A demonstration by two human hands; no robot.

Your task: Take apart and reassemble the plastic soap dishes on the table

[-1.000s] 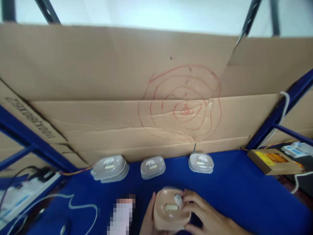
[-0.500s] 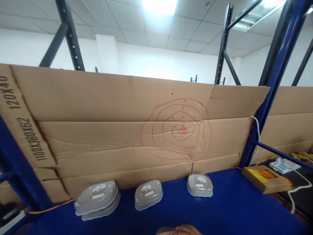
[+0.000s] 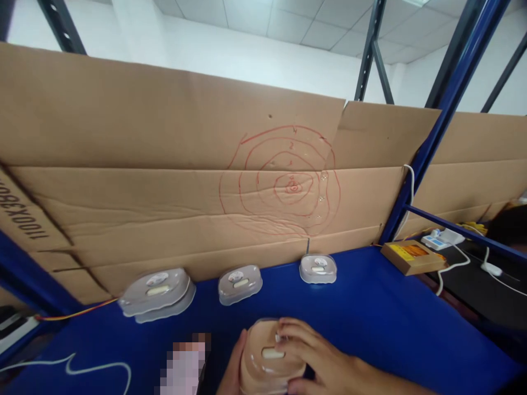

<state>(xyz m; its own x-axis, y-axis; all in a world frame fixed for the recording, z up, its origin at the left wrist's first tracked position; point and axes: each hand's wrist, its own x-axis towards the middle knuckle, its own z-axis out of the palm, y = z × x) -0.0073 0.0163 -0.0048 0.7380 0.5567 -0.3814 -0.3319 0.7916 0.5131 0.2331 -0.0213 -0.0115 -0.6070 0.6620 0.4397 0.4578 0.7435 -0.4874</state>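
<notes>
A rounded beige container with a clear plastic lid (image 3: 263, 334) is at the bottom middle, its lower edge cut off by the frame. The lid has a pale oblong piece (image 3: 273, 353) on top. My left hand (image 3: 233, 368) is closed along the container's left side. From the right, my right hand (image 3: 325, 356) has its fingers over the lid and its thumb low on the near right side. A small pale bit (image 3: 278, 337) shows by its fingertips; I cannot tell what it is.
Along the cardboard wall (image 3: 144, 192) on the blue table (image 3: 370, 318) sit two stacked clear lids (image 3: 158, 291), another lid (image 3: 240, 285) and a third lid (image 3: 318, 269). A cardboard box (image 3: 411, 257) lies at right. A white cable (image 3: 99, 368) and a pixelated patch are front left.
The view has tilted down and turned slightly right. My hands and the container, barely showing at the bottom edge before, are now in sight.
</notes>
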